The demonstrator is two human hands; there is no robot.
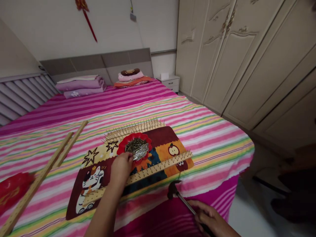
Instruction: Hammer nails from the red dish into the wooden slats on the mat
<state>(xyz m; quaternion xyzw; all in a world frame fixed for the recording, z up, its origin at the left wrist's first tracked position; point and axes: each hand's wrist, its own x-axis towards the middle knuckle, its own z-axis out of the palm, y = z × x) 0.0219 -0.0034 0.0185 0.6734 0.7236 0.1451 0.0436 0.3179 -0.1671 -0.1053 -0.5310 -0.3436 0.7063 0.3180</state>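
Observation:
My left hand (121, 167) reaches to the near left rim of a red scalloped dish (121, 147). Inside the dish lies a heap of metal nails (141, 150). The fingers are drawn together at the dish's edge; what they hold, if anything, is hidden. Under my left forearm runs a wooden strip (154, 169), with nails standing in a row along its right part. My right hand (208, 216) grips the handle of a hammer (183, 199), its dark head just off the mat's near edge. A patterned mat (161, 135) lies beneath the dish and strip.
Behind the dish, more wooden strips (134, 129) bristle with upright nails. Bare wooden strips (41, 179) and a red packet (15, 189) lie at left on the striped bedspread (207, 141). Folded bedding (82, 86) rests by the headboard; a wardrobe (237, 62) stands right.

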